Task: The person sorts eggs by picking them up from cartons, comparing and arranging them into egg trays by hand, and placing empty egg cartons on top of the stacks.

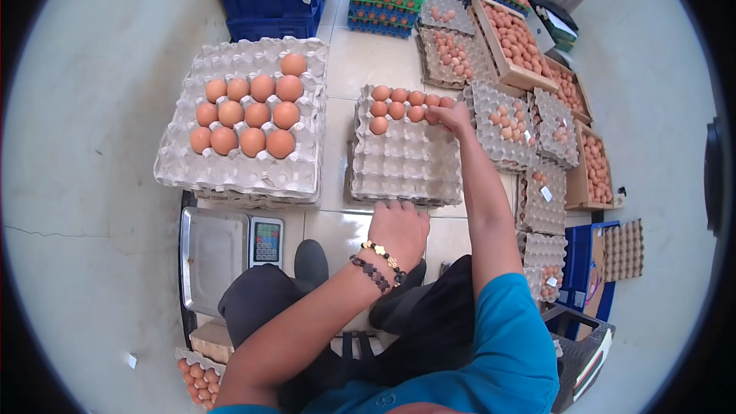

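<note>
My right hand (454,116) is closed around an egg at the right end of the second row in the middle egg tray (406,157). Brown eggs (396,110) fill most of that tray's two back rows, with one more at the left of the third row. My left hand (400,226), with two bracelets at its wrist, hovers by the tray's front edge. Its fingers are curled under, and whatever they may hold is hidden. To the left, a taller stack of trays (253,172) carries several brown eggs (255,114) on its top tray.
A digital scale (215,257) with a metal pan sits at front left. Blue crates (272,0) and green and blue plastic trays of eggs (387,0) stand at the back. Along the right are wooden crates of eggs (517,42) and pulp trays with labels (502,123).
</note>
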A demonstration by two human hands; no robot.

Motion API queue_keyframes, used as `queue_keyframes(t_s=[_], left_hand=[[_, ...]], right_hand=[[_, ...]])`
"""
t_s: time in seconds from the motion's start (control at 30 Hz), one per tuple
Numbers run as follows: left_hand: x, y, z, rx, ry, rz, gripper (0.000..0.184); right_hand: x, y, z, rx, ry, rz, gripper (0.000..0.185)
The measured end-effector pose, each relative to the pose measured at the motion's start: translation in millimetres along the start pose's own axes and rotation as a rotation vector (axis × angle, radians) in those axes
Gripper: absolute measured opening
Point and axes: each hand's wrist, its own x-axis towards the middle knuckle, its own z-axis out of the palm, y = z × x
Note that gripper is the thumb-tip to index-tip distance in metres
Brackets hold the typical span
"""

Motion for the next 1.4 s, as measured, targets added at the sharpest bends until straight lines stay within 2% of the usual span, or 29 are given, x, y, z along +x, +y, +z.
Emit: queue_keyframes(t_s=[0.1,0.13,0.17,0.23,0.37,0.47,0.57,0.63,0.67,0.7,0.77,0.87,0.93,1.0,1.1,1.13,1.23,1.27,1.37,1.4], left_hand=[[0,-19,-26,-0.112,0.047,-0.042,0.041],[1,-26,-36,-0.156,0.058,-0.059,0.044],[3,-31,-43,-0.205,0.071,-0.072,0.047],[7,-41,-48,-0.315,0.268,-0.105,0.055],[10,-59,-52,-0.492,0.609,-0.073,0.068],[16,-61,-45,-0.593,0.727,0.039,0.063],[16,-61,-51,-0.694,0.561,0.101,0.055],[15,-63,-56,-0.798,0.534,0.002,0.045],[15,-64,-59,-0.85,0.522,-0.048,0.039],[16,-66,-63,-1.174,0.504,-0.059,0.035],[16,-67,-71,-1.817,0.427,-0.073,0.026],[12,-77,-84,-2.3,0.421,0.062,0.021],[15,-81,-84,-2.414,0.51,0.081,0.023],[17,-82,-80,-2.488,0.583,0.051,0.024],[18,-80,-81,-2.463,0.631,-0.012,0.023],[17,-77,-83,-2.425,0.619,-0.006,0.024],[14,-83,-83,-2.414,0.467,-0.014,0.024],[14,-86,-82,-2.427,0.393,-0.019,0.024],[8,-91,-84,-2.366,0.176,0.032,0.026],[6,-90,-86,-2.257,0.21,0.003,0.026]], right_hand=[[13,17,-12,0.337,-0.224,0.151,0.039],[4,11,-16,0.389,-0.321,0.09,0.048],[-4,4,-21,0.465,-0.436,0.051,0.045],[-28,-25,-22,0.613,-0.663,-0.033,0.04],[-111,-83,-24,0.645,-0.971,-0.152,0.057],[-126,-77,-8,0.596,-1.091,-0.197,0.061],[-129,-85,-7,0.607,-1.061,-0.266,0.039],[-115,-93,-30,0.61,-0.968,-0.18,0.029],[-108,-91,-24,0.572,-0.676,-0.161,0.021],[-94,-80,-14,0.526,-0.386,-0.141,0.02],[-21,-8,-1,0.426,-0.094,-0.038,0.025],[-21,-4,9,-0.111,0.069,0.033,0.038],[-15,0,31,-0.081,0.159,-0.041,0.045],[-6,5,50,-0.228,0.239,-0.145,0.053],[3,-4,56,-0.371,0.245,-0.209,0.056],[1,-12,48,-0.367,0.082,-0.056,0.058],[-6,-22,27,0.112,-0.149,0.013,0.049],[-12,-24,19,0.21,-0.197,-0.003,0.04],[-48,-51,-16,0.485,-0.531,-0.011,0.039],[-62,-60,-25,0.546,-0.591,-0.036,0.039]])
